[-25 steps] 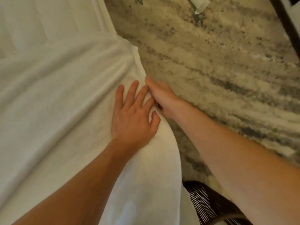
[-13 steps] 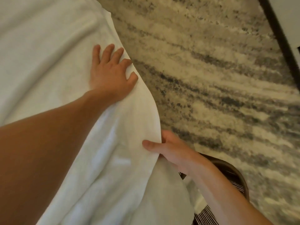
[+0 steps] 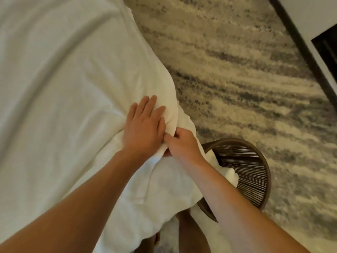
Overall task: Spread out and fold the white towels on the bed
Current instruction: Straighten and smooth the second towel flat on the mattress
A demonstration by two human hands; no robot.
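A white terry towel [image 3: 109,79] lies spread at the edge of the bed [image 3: 18,189]. The left hand [image 3: 144,128] presses it flat with straight fingers, and the right hand [image 3: 182,146] pinches its bunched edge. If that pinch slips, the overhanging cloth could slide toward the round dark woven basket [image 3: 267,172].

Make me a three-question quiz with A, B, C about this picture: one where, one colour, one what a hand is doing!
1. Where does the basket stand? A on the bed; B on the carpet; C on a shelf.
2. What colour is the towel? A white; B blue; C red.
3. What does the right hand do? A hangs free; B grips the towel; C holds the basket.
Answers: 1 B, it stands on patterned carpet; 2 A, it is plain white; 3 B, its fingers curl round a fold.
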